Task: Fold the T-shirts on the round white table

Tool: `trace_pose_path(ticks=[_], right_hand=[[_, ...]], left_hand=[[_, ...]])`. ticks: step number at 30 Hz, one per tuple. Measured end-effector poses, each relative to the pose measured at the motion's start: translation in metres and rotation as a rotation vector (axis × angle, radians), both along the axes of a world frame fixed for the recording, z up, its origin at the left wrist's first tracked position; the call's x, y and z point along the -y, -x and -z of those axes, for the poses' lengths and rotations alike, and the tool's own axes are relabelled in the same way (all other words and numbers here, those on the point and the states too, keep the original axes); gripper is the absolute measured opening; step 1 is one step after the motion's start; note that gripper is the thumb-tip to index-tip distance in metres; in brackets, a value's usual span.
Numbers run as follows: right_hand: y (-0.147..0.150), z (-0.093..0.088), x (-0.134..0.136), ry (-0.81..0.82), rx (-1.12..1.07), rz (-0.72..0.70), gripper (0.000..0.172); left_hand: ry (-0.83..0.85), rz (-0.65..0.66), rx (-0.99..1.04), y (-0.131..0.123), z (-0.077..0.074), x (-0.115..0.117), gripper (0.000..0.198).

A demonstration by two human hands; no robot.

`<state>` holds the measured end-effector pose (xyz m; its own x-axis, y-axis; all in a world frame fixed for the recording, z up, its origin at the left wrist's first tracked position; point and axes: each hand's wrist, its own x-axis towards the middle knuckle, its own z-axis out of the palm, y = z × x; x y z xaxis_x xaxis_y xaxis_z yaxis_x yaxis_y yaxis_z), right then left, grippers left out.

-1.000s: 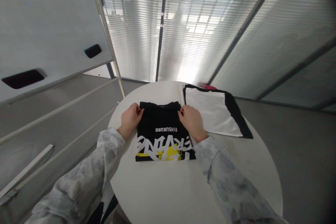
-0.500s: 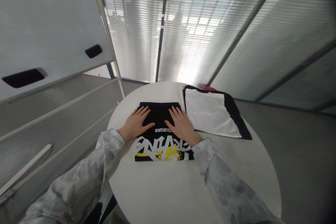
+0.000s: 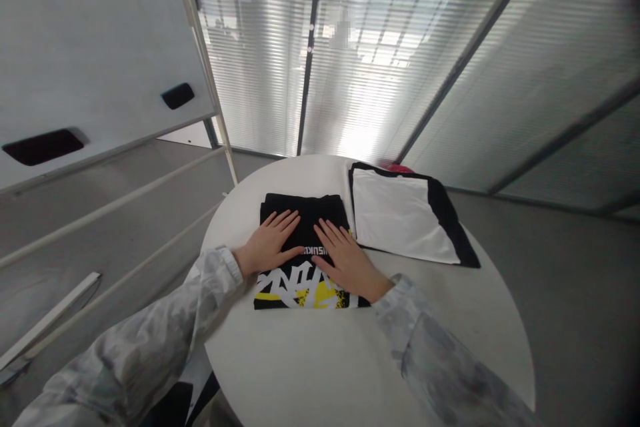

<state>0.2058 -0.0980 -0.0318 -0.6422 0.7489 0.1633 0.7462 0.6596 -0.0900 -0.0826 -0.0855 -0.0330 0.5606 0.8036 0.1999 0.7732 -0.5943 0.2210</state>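
Observation:
A black folded T-shirt (image 3: 305,213) with white lettering and yellow print lies flat on the white round table (image 3: 300,360). On its left half rests my left hand (image 3: 273,243), palm down with fingers stretched out. My right hand (image 3: 345,257) lies flat on its right half, fingers also extended. The thumbs point toward each other with a small gap between them. Part of the lettering is hidden beneath my hands. To the right, apart from the T-shirt, is another folded black and white garment (image 3: 400,217).
A red item (image 3: 400,168) shows behind the garment at the table's far edge. On the left stands a whiteboard (image 3: 100,47) on a frame with white rails (image 3: 115,207). A ribbed translucent partition (image 3: 370,67) rises beyond the table.
Both hands have slid a little toward me over the T-shirt and sit closer together. The shirt's far edge looks slightly more wrinkled. The other garment has stayed in place.

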Motion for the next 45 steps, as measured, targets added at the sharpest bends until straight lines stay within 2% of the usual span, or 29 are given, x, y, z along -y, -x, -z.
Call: trace_pose_path(ticks=[5,10,12,14,16,19,21,22,27,30,34,39,41,45], right_hand=[[-0.012,-0.007,0.04,0.063,-0.025,-0.105,0.087],[-0.018,-0.018,0.062,0.12,-0.068,-0.158,0.101],[-0.021,-0.023,0.065,0.15,-0.093,-0.187,0.094],[-0.026,-0.026,0.065,0.14,-0.153,-0.136,0.073],[-0.032,-0.025,0.064,0.059,-0.239,0.046,0.051],[-0.044,-0.019,0.063,-0.063,-0.318,0.322,0.036],[-0.051,-0.012,0.065,-0.052,-0.358,0.376,0.033],[-0.055,-0.009,0.068,-0.023,-0.389,0.373,0.031],[-0.06,0.001,0.082,0.156,-0.574,0.332,0.026],[-0.058,-0.002,0.086,0.234,-0.727,0.369,0.025],[-0.061,-0.009,0.091,0.215,-0.872,0.404,0.023],[-0.074,-0.003,0.102,0.199,-0.892,0.347,0.02],[-0.076,0.0,0.103,0.216,-0.894,0.333,0.02],[-0.075,0.0,0.102,0.269,-0.843,0.375,0.018]], left_hand=[[0.046,0.152,0.028,0.016,-0.011,0.02,0.102],[0.11,0.274,0.066,0.02,-0.023,0.045,0.111],[0.121,0.306,0.078,0.022,-0.026,0.057,0.115],[0.122,0.324,0.091,0.025,-0.028,0.067,0.114],[0.099,0.239,0.133,0.028,-0.029,0.077,0.097],[0.031,-0.134,0.221,0.033,-0.027,0.091,0.059],[0.031,-0.315,0.246,0.035,-0.025,0.101,0.049],[0.049,-0.341,0.254,0.036,-0.023,0.107,0.048],[0.226,-0.22,0.365,0.038,-0.016,0.134,0.036],[0.318,-0.224,0.466,0.039,-0.014,0.141,0.029],[0.268,-0.168,0.541,0.042,-0.018,0.144,0.021],[0.196,-0.008,0.479,0.045,-0.022,0.151,0.008],[0.188,0.004,0.451,0.046,-0.021,0.153,0.007],[0.186,-0.051,0.398,0.047,-0.018,0.155,0.013]])
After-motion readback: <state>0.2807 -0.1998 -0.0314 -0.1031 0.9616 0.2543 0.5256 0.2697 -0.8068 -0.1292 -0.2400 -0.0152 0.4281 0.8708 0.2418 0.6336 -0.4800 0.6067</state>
